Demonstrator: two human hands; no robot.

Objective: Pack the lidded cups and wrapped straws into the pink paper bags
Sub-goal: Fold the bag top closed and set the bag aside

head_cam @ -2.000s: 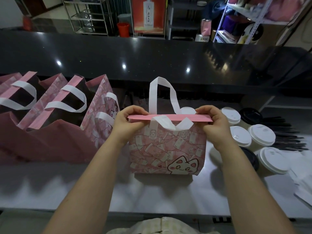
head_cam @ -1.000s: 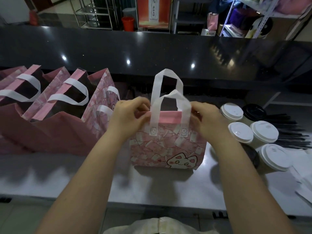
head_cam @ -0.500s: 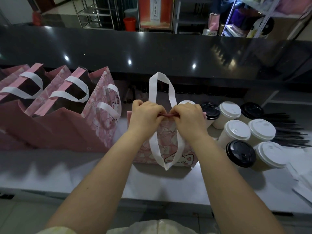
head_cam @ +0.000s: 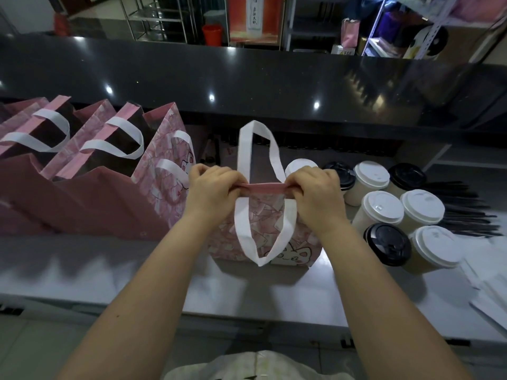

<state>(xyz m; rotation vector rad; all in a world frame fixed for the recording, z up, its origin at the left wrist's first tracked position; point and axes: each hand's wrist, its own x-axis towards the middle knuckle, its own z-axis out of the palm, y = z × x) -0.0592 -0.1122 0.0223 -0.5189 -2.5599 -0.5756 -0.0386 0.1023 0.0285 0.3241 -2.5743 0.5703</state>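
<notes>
Two hands work at one pink paper bag (head_cam: 263, 215) standing on the white counter (head_cam: 109, 270). The left hand (head_cam: 212, 187) and right hand (head_cam: 319, 190) each pinch the bag's folded top rim (head_cam: 263, 187), fingers curled tight over the paper, pressing the mouth flat. An uneven pull could tear the rim or tip the bag into the lidded cups (head_cam: 382, 207) clustered just right of it. The front handle (head_cam: 241, 229) hangs down the bag's face and could snag. Wrapped straws (head_cam: 466, 212) lie right of the bag, beyond the cups; open bags (head_cam: 109, 149) stand left of it. Whether anything is inside it, I cannot tell.
</notes>
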